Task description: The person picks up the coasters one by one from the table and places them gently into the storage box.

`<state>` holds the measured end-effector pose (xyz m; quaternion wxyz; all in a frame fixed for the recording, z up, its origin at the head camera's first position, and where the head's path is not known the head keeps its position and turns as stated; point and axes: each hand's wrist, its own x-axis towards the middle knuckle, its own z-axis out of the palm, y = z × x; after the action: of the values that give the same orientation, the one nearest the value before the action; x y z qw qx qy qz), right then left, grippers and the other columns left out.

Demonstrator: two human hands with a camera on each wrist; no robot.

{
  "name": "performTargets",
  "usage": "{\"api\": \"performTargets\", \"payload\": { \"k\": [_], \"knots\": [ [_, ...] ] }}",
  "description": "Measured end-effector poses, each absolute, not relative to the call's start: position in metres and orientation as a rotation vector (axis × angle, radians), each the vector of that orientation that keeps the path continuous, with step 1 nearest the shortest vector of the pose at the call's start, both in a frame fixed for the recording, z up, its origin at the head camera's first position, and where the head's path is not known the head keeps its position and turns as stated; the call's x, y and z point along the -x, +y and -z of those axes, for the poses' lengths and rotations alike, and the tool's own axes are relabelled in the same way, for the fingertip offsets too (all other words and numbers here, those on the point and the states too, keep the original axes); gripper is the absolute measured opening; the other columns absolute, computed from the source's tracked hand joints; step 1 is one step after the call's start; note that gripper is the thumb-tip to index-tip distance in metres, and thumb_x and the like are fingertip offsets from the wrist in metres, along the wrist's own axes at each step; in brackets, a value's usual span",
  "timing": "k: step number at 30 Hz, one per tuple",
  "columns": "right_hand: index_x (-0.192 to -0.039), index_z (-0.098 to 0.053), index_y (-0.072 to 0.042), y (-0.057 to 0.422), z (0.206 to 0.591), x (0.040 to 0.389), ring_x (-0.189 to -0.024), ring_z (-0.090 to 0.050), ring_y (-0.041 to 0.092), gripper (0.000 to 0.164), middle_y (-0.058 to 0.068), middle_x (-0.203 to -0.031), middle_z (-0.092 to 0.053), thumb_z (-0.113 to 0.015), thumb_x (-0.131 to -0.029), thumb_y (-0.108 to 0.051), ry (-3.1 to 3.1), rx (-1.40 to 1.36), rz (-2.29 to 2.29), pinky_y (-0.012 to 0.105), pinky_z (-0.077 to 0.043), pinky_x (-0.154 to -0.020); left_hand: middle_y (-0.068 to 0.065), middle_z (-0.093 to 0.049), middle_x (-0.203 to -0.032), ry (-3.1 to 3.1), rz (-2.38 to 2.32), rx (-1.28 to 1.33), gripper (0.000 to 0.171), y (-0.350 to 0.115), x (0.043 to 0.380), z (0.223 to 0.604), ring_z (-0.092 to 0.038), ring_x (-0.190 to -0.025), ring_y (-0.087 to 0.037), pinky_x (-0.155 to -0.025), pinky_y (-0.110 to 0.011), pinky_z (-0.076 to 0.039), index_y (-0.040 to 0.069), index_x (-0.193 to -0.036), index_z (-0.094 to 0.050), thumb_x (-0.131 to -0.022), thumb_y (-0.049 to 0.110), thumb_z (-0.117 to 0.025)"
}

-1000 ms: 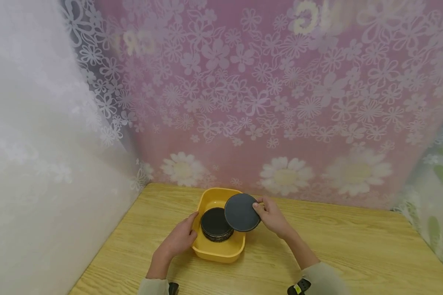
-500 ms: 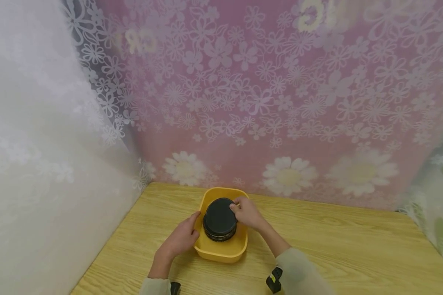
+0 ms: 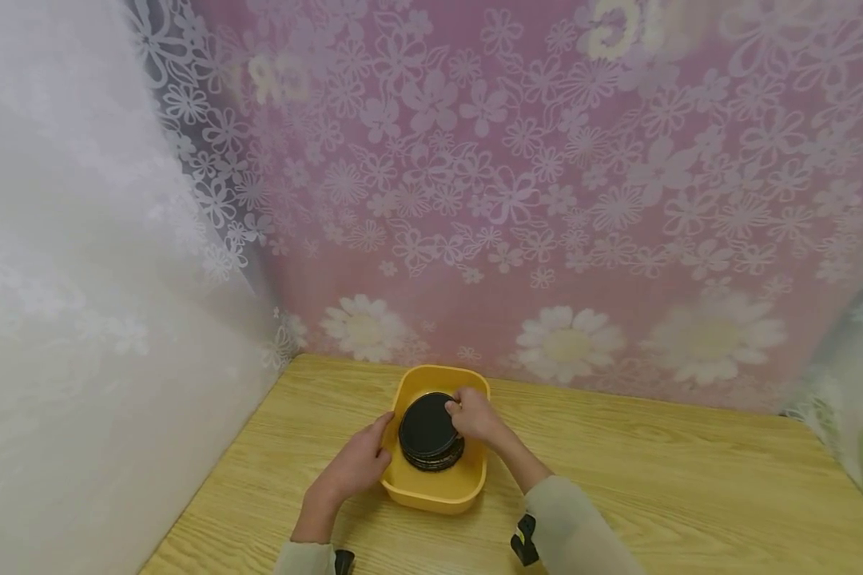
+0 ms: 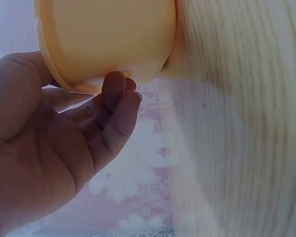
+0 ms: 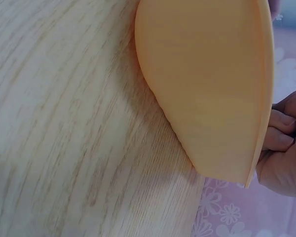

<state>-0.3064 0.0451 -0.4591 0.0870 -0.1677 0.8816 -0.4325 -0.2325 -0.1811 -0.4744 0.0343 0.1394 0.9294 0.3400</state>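
Observation:
A yellow plastic basin (image 3: 435, 501) stands on the wooden table. In the head view my left hand (image 3: 355, 463) grips its left rim; the left wrist view has the fingers (image 4: 116, 116) against the outside of the basin wall (image 4: 108, 34). With curled fingers my right hand (image 3: 475, 417) pinches the right edge of a round black coaster (image 3: 427, 425). That coaster lies over a stack of similar coasters (image 3: 442, 461) inside the basin, slightly off-centre. The right wrist view has the basin's outer wall (image 5: 207, 89) hiding the coasters, with the curled right hand (image 5: 288, 148) beyond the rim.
The wood-grain table (image 3: 654, 479) reaches away to the right. A pink flowered curtain (image 3: 475, 200) hangs behind the basin, and a whitish sheet (image 3: 115, 359) borders the left side.
My right hand has brought the coaster from above the basin's right rim leftward and down onto the stack. My left hand has stayed at the left rim.

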Motion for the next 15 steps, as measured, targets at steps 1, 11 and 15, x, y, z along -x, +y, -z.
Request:
{"api": "performTargets", "payload": {
  "k": [1,11,15],
  "knots": [
    [-0.070,-0.043,-0.008,0.044,0.460,0.307,-0.061,-0.061,0.039,0.034,0.003,-0.056,-0.041,-0.047,-0.104,-0.008,2.628,0.490,1.283,0.027,-0.038,-0.047,-0.023,-0.052,-0.138,2.859,-1.042,-0.430,0.058,-0.181,0.232,0.474,-0.047,-0.073,-0.018,-0.077,-0.039,-0.041,-0.005,-0.152,-0.032,-0.096,0.002,-0.047],
    [-0.069,-0.050,-0.009,0.035,0.466,0.310,-0.044,-0.033,0.014,0.034,0.001,-0.053,-0.036,-0.052,-0.103,-0.014,2.749,0.386,1.040,0.026,-0.030,-0.044,-0.023,-0.051,-0.140,2.867,-1.048,-0.449,0.058,-0.182,0.233,0.473,-0.051,-0.085,-0.020,-0.080,-0.041,-0.041,-0.005,-0.151,-0.032,-0.096,0.002,-0.048],
    [-0.075,-0.057,-0.005,0.028,0.471,0.311,-0.045,-0.033,0.014,0.028,0.000,-0.055,-0.033,-0.054,-0.101,-0.014,2.842,0.363,0.842,0.026,-0.030,-0.044,-0.020,-0.055,-0.132,2.857,-1.048,-0.444,0.058,-0.182,0.232,0.472,-0.047,-0.073,-0.017,-0.079,-0.040,-0.041,-0.005,-0.152,-0.031,-0.096,0.002,-0.047]
  ]
}}
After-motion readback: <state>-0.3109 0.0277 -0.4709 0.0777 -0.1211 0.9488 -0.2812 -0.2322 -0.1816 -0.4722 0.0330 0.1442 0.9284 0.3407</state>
